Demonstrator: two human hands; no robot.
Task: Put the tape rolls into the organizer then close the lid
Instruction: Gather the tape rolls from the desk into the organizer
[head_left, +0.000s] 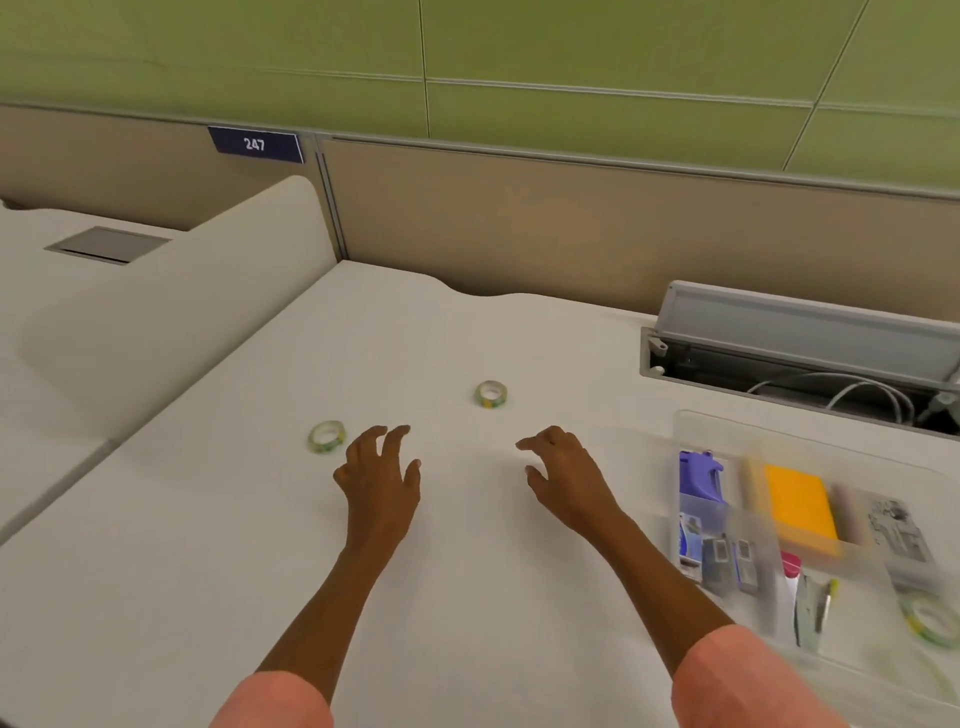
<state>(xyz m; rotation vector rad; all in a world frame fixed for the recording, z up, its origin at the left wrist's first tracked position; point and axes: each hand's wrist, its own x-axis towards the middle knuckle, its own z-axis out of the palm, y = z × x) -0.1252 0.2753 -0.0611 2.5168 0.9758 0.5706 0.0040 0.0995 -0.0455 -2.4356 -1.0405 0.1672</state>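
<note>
Two tape rolls lie loose on the white surface (467, 571): the near roll (326, 436) just off the left hand (382, 475) at about ten o'clock, and the far roll (491, 394) at about eleven o'clock from the right hand (566, 478). A third roll (932, 621) seems to sit already in the clear organizer (810, 447) at three o'clock, though blur makes that uncertain. So roughly one roll looks stowed, two remain, and the lid is not yet shut. Each hand's grip is spread, fingers curled, holding nothing. Open room surrounds both rolls; the open cable tray (800, 358) at one o'clock and the divider panel (171, 312) at ten o'clock bound the space.
</note>
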